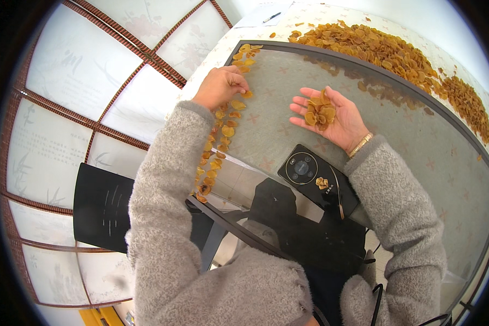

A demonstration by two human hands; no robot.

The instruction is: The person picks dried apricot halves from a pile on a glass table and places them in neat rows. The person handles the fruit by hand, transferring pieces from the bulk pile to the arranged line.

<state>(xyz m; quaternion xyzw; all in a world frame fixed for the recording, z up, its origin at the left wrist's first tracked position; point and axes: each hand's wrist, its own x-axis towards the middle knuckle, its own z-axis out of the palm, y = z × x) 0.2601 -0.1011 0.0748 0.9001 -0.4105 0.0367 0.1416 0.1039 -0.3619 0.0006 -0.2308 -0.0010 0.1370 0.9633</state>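
My left hand (221, 87) pinches a thin amber dried slice (248, 94) between thumb and fingertips, at the left edge of a dark-framed glass pane (288, 81). Below it, two rough rows of similar slices (225, 131) run down along that edge, with more slices above. My right hand (339, 117) is palm up over the glass, fingers stretched out. A small heap of dried slices (320, 113) rests in it. A black phone (320, 182), with a round camera ring and a gold flower ornament, lies just below my right hand.
Beyond the frame's far edge, a large pile of dried slices (375, 46) spreads over a patterned tablecloth (223, 51). A pen (271, 17) lies on paper at the back. A folding screen (81, 76) stands left, with a black chair back (103, 206) before it. Cables hang lower right.
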